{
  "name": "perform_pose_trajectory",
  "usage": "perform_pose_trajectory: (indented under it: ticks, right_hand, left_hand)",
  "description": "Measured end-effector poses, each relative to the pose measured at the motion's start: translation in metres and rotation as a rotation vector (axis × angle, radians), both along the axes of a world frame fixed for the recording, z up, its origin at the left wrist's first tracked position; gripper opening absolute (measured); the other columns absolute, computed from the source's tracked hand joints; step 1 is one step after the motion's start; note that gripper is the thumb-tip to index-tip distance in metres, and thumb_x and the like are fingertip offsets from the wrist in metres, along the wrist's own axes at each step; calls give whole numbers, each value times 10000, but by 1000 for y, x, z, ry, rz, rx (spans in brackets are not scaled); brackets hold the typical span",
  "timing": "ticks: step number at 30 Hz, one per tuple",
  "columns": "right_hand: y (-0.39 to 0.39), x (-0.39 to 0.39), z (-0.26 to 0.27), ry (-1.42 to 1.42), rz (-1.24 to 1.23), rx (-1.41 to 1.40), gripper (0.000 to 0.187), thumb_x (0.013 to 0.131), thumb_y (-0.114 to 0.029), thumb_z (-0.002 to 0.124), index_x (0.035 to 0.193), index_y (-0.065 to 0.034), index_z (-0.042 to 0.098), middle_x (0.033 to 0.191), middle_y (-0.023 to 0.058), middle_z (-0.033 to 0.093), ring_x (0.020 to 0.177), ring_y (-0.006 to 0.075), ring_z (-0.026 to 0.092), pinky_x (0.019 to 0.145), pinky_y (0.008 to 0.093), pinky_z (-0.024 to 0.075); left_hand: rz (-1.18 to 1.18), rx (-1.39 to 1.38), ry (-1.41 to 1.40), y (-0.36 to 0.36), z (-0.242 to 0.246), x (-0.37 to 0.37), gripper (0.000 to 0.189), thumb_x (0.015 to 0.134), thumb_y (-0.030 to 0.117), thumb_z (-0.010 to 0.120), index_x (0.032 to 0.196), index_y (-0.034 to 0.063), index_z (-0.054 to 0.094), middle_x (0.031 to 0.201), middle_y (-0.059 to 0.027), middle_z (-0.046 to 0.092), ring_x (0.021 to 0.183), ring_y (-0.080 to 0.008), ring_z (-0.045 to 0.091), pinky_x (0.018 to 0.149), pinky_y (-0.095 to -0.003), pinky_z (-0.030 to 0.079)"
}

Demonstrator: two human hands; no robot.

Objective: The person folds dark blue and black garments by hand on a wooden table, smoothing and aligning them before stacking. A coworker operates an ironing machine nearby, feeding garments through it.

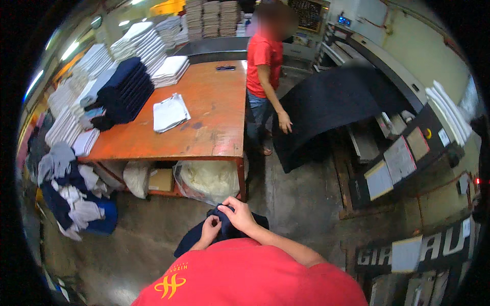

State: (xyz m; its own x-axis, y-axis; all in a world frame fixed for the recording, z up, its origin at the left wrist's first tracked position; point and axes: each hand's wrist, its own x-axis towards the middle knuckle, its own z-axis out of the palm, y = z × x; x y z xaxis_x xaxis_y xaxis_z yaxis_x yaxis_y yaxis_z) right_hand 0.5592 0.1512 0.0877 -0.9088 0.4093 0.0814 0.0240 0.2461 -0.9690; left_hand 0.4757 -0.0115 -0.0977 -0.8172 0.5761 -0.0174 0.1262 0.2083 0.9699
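A dark navy cloth (226,228) hangs close in front of my body, bunched at its top. My left hand (210,229) pinches the cloth with bent fingers. Slightly higher, my right hand (238,216) grips its upper edge between thumb and fingers. The lower part of the cloth is hidden behind my arms and red shirt. Beyond my hands stands an orange-topped wooden table (214,130). On it lie a small stack of white cloths (171,113) and a tall pile of folded navy cloths (126,91).
A co-worker in a red shirt (264,65) stands right of the table, one hand by a large black cloth (325,103) draped from a long machine (383,53). Stuffed plastic bags (210,178) sit under the table. A blue bin (103,222) overflows with cloths at left.
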Motion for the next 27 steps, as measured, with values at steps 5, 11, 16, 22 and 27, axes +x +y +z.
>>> perform_pose_trajectory:
  ticks: [5, 11, 16, 22, 27]
  right_hand:
    - [8, 1, 14, 149, -154, -42, 176, 866, -161, 674, 885, -3, 598, 767, 121, 663, 716, 137, 621, 656, 293, 476]
    - [52, -1, 24, 264, -358, -43, 133, 862, -122, 677, 870, -11, 605, 803, 61, 652, 782, 112, 610, 724, 271, 483]
    - [90, 8, 11, 173, -490, -112, 213, 851, -76, 677, 1028, -21, 572, 822, 65, 643, 782, 129, 609, 720, 264, 478]
    - [35, 7, -28, 14, -52, -296, 473, 871, -40, 648, 1308, -40, 468, 806, 17, 621, 722, 72, 558, 656, 222, 443]
    - [5, -2, -41, 57, 17, -262, 256, 882, -91, 646, 1108, -19, 550, 923, 47, 627, 897, 111, 584, 817, 261, 454]
  left_hand:
    - [25, -174, -150, -12, -37, 2, 109, 847, 91, 648, 922, 47, 583, 773, 13, 539, 695, -81, 498, 639, -242, 430]
    - [-39, -33, -322, 8, 3, -36, 90, 925, 136, 584, 969, 57, 586, 860, 26, 549, 765, -78, 499, 711, -234, 430]
    - [-197, -50, -47, 42, 111, -96, 159, 953, 176, 541, 1001, 37, 602, 896, 13, 583, 880, -110, 524, 816, -276, 435]
    - [-733, -166, 394, 71, 214, -82, 128, 893, 126, 557, 948, 37, 630, 923, -145, 663, 901, -288, 635, 791, -357, 486]
    - [-890, -180, 276, 64, 233, -62, 132, 881, 39, 556, 1001, 28, 611, 966, -114, 658, 920, -235, 626, 824, -350, 486]
